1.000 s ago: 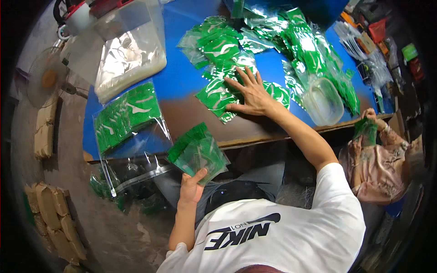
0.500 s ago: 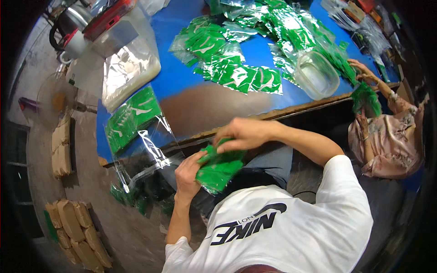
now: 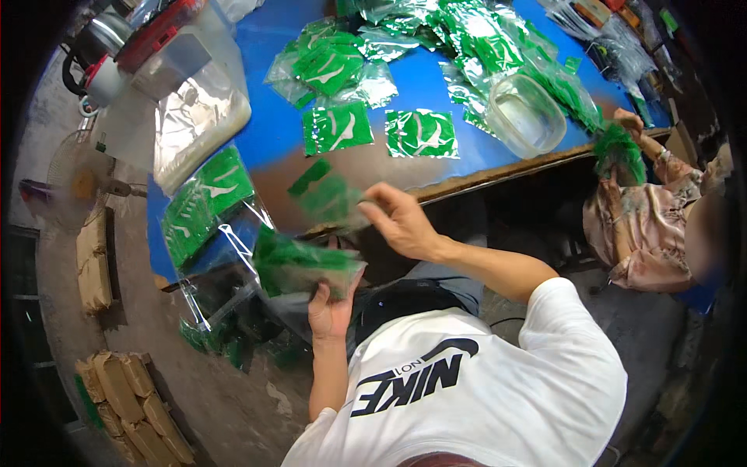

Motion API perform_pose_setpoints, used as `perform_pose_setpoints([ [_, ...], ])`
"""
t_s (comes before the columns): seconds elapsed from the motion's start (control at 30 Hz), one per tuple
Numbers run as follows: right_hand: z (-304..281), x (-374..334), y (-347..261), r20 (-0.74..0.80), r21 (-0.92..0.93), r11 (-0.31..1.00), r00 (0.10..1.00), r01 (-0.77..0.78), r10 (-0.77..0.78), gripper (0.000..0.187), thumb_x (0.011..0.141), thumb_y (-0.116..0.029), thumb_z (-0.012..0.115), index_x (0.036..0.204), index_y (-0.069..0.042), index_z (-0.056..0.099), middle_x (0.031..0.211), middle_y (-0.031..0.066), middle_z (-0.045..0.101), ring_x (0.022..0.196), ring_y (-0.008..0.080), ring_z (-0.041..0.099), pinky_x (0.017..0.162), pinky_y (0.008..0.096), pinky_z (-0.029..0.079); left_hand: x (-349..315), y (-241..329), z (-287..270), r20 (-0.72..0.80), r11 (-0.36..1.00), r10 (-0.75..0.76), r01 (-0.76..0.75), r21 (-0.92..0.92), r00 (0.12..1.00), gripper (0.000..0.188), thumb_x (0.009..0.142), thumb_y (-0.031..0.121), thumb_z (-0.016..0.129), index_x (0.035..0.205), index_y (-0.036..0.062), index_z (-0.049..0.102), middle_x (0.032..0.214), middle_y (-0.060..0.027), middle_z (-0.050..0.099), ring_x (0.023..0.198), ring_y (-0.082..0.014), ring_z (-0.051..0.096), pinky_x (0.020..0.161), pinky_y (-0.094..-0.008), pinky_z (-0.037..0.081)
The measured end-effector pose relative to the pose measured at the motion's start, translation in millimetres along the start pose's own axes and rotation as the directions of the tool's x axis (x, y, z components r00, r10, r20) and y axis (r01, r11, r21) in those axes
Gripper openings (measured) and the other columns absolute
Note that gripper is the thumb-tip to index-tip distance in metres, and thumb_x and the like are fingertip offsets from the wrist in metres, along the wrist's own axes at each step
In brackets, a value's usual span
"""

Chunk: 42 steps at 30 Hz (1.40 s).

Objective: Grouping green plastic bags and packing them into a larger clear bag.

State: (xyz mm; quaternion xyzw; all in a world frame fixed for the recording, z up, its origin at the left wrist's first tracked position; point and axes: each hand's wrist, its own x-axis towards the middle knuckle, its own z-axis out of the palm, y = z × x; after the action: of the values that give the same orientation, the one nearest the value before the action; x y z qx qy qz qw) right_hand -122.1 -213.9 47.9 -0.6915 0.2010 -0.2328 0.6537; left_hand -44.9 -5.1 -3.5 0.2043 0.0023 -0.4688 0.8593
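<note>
My left hand (image 3: 333, 310) is closed round a stack of green plastic packets (image 3: 299, 265), just in front of the table edge. Between the fingertips of my right hand (image 3: 398, 222) is the edge of one green packet (image 3: 327, 198), smeared by motion over the table's near edge. Beyond it, two green packets lie flat and apart on the blue table (image 3: 292, 144): a left one (image 3: 338, 128) and a right one (image 3: 422, 134). A larger clear bag with green packets (image 3: 206, 206) hangs over the table's left front corner.
A clear plastic tub (image 3: 527, 117) stands near the front edge, beside a heap of green packets (image 3: 482, 39). Clear bags (image 3: 194, 124) are stacked at the left. At the right a co-worker's hands (image 3: 626, 124) hold green material. Brown wrapped bundles (image 3: 132, 397) lie on the floor.
My right hand has drawn one packet off the stack and moved it toward the table. My left hand has turned, lifting the stack leftward. The packets lying on the table's front part now look separated.
</note>
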Motion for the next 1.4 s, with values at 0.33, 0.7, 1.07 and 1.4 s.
perform_pose_setpoints([
  [0.33, -100, 13, 11, 0.226, -0.843, 0.399, 0.911, 0.360, -0.346, 0.078, 0.076, -0.031, 0.082, 0.140, -0.002, 0.047, 0.142, 0.0249, 0.049, 0.131, 0.0407, 0.046, 0.109, 0.0486, 0.039, -2, 6, -13, -0.107, 0.961, 0.104, -0.073, 0.265, 0.989, 0.051, 0.085, 0.004, 0.073, 0.132, 0.0061, 0.054, 0.130, -0.0049, 0.059, 0.122, -0.0235, 0.056, 0.108, -0.0444, 0.043],
  [0.7, 24, 48, -25, 0.187, -0.330, 0.941, 0.982, 0.070, -0.008, 0.033, 0.098, -0.027, 0.062, 0.116, 0.001, 0.066, 0.088, 0.0167, 0.065, 0.078, 0.0177, 0.059, 0.073, 0.0321, 0.049, 4, 1, -3, -0.151, 0.945, 0.182, -0.130, 0.299, 0.972, 0.049, 0.089, 0.000, 0.065, 0.135, 0.0045, 0.050, 0.127, -0.0078, 0.059, 0.119, -0.0242, 0.057, 0.107, -0.0462, 0.043],
  [1.07, 12, 45, 12, 0.663, -0.426, 0.288, 0.513, 0.858, -0.545, 0.033, 0.083, -0.018, 0.068, 0.113, -0.005, 0.067, 0.109, 0.0113, 0.070, 0.096, 0.0276, 0.066, 0.080, 0.0377, 0.052, -38, 65, 0, 0.103, 0.311, 0.233, -0.174, 0.934, 0.967, 0.039, 0.080, -0.006, 0.071, 0.118, 0.0026, 0.066, 0.134, -0.0134, 0.058, 0.113, -0.0264, 0.063, 0.100, -0.0394, 0.048],
  [1.4, -8, 152, -51, 0.224, -0.726, 0.640, 0.967, 0.251, -0.125, 0.056, 0.083, -0.051, 0.071, 0.093, 0.004, 0.065, 0.084, 0.0232, 0.068, 0.076, 0.0337, 0.068, 0.073, 0.0461, 0.053, 0, 59, 65, 0.173, 0.131, 0.069, -0.181, 0.975, 0.982, 0.024, 0.080, -0.005, 0.072, 0.103, 0.0009, 0.070, 0.107, -0.0087, 0.071, 0.084, -0.0208, 0.070, 0.080, -0.0332, 0.055],
])
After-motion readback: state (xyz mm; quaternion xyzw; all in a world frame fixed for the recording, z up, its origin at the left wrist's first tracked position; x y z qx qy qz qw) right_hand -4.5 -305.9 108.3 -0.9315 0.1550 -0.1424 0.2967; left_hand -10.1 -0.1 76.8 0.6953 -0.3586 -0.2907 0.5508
